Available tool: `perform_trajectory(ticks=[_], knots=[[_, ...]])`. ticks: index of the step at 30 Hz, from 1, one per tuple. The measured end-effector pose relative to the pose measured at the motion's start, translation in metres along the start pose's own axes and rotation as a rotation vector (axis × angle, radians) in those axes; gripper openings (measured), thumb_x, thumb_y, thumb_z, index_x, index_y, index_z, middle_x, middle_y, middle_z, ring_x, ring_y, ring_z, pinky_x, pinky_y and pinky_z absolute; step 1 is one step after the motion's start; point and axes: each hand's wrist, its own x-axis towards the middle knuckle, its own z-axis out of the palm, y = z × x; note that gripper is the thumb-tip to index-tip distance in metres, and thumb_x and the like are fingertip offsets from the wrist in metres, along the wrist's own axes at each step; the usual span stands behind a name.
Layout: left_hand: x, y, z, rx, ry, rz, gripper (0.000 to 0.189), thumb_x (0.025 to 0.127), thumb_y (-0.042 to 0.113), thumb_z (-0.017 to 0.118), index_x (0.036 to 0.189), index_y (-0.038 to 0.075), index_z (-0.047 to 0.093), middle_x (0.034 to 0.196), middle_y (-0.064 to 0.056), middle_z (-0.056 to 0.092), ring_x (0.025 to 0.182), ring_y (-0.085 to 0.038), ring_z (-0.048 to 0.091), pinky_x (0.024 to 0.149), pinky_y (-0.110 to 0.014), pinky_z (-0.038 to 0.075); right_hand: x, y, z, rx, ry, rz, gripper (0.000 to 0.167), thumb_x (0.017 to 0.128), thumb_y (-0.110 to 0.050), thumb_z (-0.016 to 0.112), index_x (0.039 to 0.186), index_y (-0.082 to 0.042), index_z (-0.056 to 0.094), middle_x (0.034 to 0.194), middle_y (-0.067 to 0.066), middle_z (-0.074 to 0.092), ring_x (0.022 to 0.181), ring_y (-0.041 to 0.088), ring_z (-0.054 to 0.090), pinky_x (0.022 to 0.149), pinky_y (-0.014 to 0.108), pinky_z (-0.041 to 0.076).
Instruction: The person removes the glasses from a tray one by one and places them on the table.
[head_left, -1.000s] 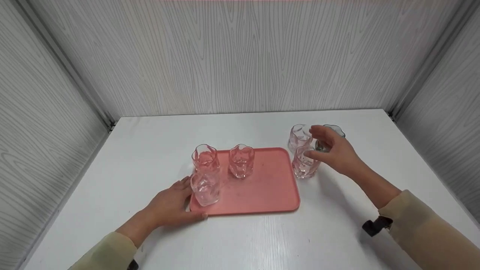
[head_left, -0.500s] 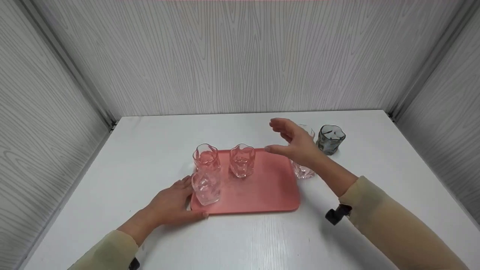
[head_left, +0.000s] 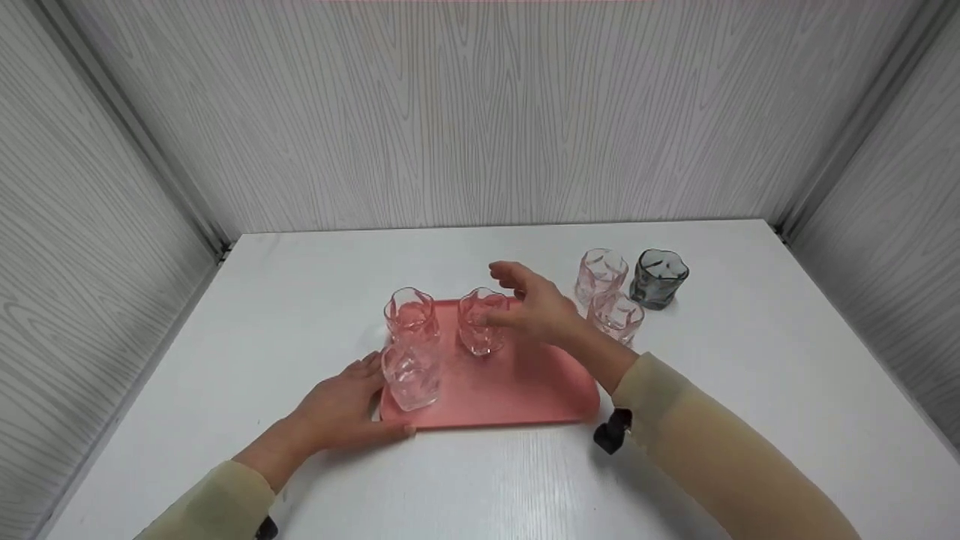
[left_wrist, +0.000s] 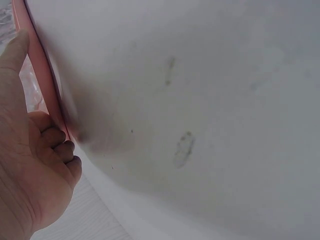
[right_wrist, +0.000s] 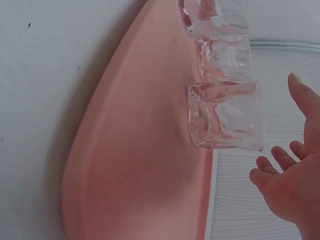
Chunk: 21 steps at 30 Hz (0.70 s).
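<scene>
My left hand [head_left: 341, 409] holds the near left corner of a pink tray [head_left: 517, 390], thumb along the front edge and fingers at the left side. The left wrist view shows its thumb on the rim [left_wrist: 42, 70]. Above the tray's far side, my right hand [head_left: 536, 307] is spread, with nothing in it. Its thumb overlaps a clear glass [head_left: 480, 341] in the head view; the right wrist view shows a gap between hand and glass [right_wrist: 230, 117]. Two more clear glasses stand at the tray's left, one behind [head_left: 411, 315] and one in front [head_left: 412, 382].
Right of the tray stand two clear pinkish glasses, one farther back [head_left: 601, 274] and one nearer [head_left: 616, 315], partly hidden by my right arm. Beside them is a smoky grey glass [head_left: 659, 279]. Pale wood-grain panels [head_left: 480, 112] enclose the white table [head_left: 315, 277] at back and sides.
My right hand has moved left, from the glasses beside the tray to the middle glass on it, staying spread. My left hand, the tray and the glasses have not moved.
</scene>
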Motion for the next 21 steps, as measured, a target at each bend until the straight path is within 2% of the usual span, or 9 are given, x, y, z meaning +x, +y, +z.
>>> perform_trajectory(ticks=[4, 9, 14, 21], knots=[[-0.001, 0.001, -0.001, -0.008, -0.001, -0.005, 0.111, 0.087, 0.082, 0.062, 0.167, 0.010, 0.033, 0.172, -0.011, 0.032, 0.159, -0.037, 0.027, 0.118, -0.064, 0.038, 0.004, 0.009, 0.011, 0.030, -0.022, 0.041, 0.087, 0.083, -0.016, 0.093, 0.157, -0.007, 0.048, 0.156, 0.015, 0.053, 0.142, 0.032, 0.052, 0.118, 0.044, 0.043], [-0.003, 0.000, 0.000, -0.014, 0.019, 0.009, 0.111, 0.088, 0.081, 0.062, 0.167, 0.008, 0.034, 0.171, -0.013, 0.033, 0.158, -0.038, 0.029, 0.116, -0.064, 0.040, 0.005, 0.017, 0.019, 0.046, -0.061, 0.093, 0.089, 0.085, -0.019, 0.092, 0.160, -0.010, 0.045, 0.159, 0.013, 0.051, 0.142, 0.029, 0.052, 0.116, 0.041, 0.045], [-0.002, -0.002, 0.003, -0.015, 0.039, 0.023, 0.109, 0.088, 0.081, 0.062, 0.165, 0.008, 0.037, 0.170, -0.012, 0.034, 0.158, -0.036, 0.029, 0.118, -0.060, 0.040, 0.004, 0.020, 0.022, 0.105, -0.069, 0.096, 0.084, 0.088, -0.016, 0.090, 0.159, -0.006, 0.046, 0.155, 0.014, 0.054, 0.139, 0.028, 0.055, 0.116, 0.041, 0.045], [0.000, -0.003, 0.002, 0.001, 0.024, 0.014, 0.110, 0.087, 0.082, 0.061, 0.166, 0.010, 0.035, 0.172, -0.010, 0.032, 0.159, -0.035, 0.027, 0.118, -0.060, 0.039, 0.004, 0.024, 0.023, 0.106, -0.055, 0.091, 0.077, 0.090, -0.014, 0.087, 0.157, -0.007, 0.049, 0.148, 0.012, 0.060, 0.136, 0.027, 0.058, 0.113, 0.039, 0.048]])
